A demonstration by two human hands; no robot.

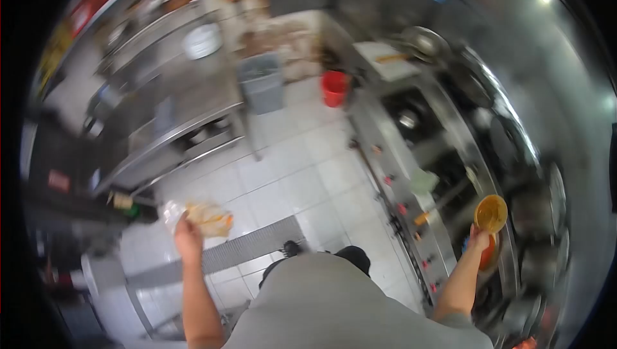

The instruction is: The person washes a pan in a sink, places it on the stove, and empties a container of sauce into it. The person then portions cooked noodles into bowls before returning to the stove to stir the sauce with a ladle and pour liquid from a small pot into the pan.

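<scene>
My left hand (188,236) is closed on a clear plastic bag (212,219) with yellowish and orange contents, held above the tiled floor. On the right, my right hand (479,237) grips a yellow-brown bowl (491,213) over the stove. Below that bowl, partly hidden by my right hand and forearm, is a round vessel with orange-red contents (490,252). What the bowl holds is too blurred to tell.
A steel stove (421,204) with red knobs runs along the right, with pans behind it. At the back stand a grey bin (261,85) and a red bucket (334,89). A steel table (193,92) with white plates (202,41) is at the left. A grey floor grate (250,244) crosses the tiles.
</scene>
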